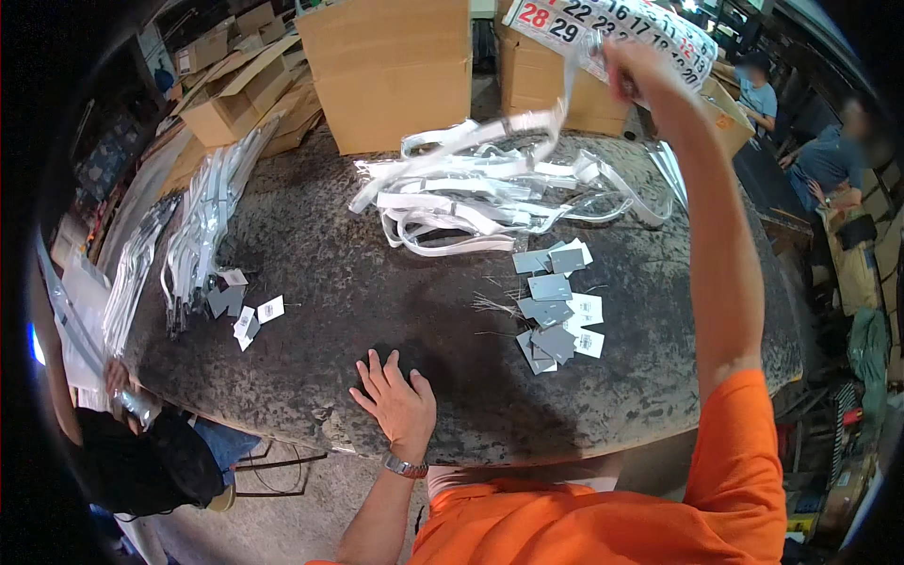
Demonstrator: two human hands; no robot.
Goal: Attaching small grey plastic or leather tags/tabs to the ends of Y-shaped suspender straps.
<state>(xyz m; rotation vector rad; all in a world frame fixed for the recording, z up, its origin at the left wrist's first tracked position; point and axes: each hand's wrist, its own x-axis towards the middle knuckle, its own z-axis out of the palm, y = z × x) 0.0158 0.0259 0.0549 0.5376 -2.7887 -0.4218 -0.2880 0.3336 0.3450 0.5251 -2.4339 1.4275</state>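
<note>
My left hand rests on the dark, worn tabletop near its front edge, fingers spread and holding nothing. At the far right my raised right hand is closed on the end of a white strap in clear plastic. That strap hangs down and runs left over a pile of similar white plastic-wrapped straps in the middle of the table. Between the pile and my body lie several grey and white hang tags with thin strings. My right fingertips are partly hidden.
Bundles of wrapped white straps lie at the left, with more tags by them. Cardboard boxes and a large printed calendar sheet stand at the back. A co-worker's hand shows at the left edge; other people sit far right.
</note>
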